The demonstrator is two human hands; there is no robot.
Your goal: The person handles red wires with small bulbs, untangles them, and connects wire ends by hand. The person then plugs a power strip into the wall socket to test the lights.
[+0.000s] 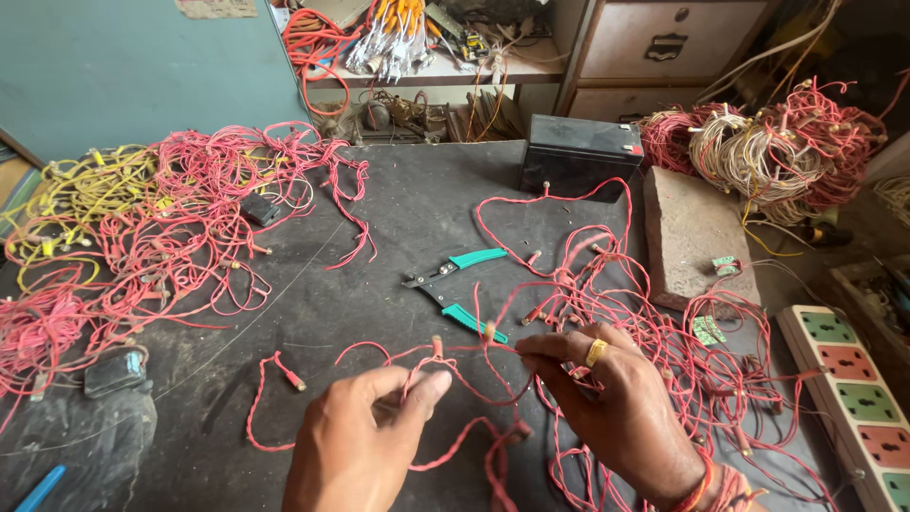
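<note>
My left hand [365, 436] pinches a strand of twisted red wire [474, 365] studded with small bulb holders, low in the head view. My right hand [607, 398], with a gold ring on one finger, grips the same strand a little to the right, so the wire stretches between both hands. Just beyond my fingers, a pair of green-handled pliers [455, 284] lies open on the dark mat [379, 218]. More red wire loops [654, 313] trail off to the right of my right hand.
A big tangle of red and yellow wire [142, 228] covers the left. A black battery [578, 152], a brick [692, 232], coiled wire bundles [768, 152] and a multi-socket power strip [853, 398] sit at the right. Drawers and a cluttered shelf stand behind.
</note>
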